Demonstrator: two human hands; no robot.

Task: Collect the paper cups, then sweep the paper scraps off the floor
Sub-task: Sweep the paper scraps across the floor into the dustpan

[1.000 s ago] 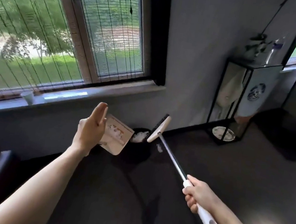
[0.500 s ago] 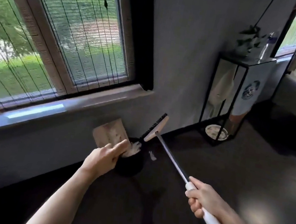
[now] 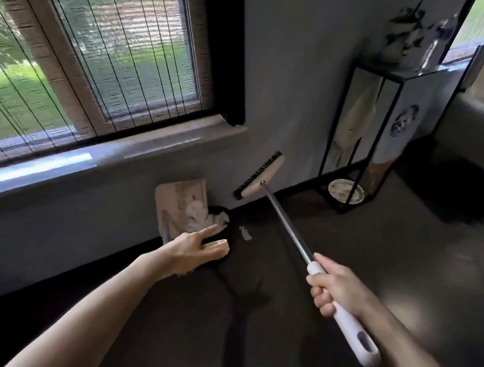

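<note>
Lowered toward the dustpan point(image 3: 179, 202) since before, the spread-fingered, empty left hand point(image 3: 193, 251) should steady it while the right hand point(image 3: 334, 291), clamped on the broom point(image 3: 262, 176), flicks the paper scrap point(image 3: 245, 233) in

Grey wall point(image 3: 299, 66), dark floor point(image 3: 379, 266), daylit window point(image 3: 113, 48) (greenery outside), black metal stand point(image 3: 408, 72) by wall, grey sofa point(image 3: 477, 133) right

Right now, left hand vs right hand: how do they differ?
1. The left hand is open with straight fingers and holds nothing; the right hand is curled round the broom handle.
2. The left hand is close to the paper wad; the right hand is off to the side, well clear of it.

Shared: both are bare and stretched forward.
</note>
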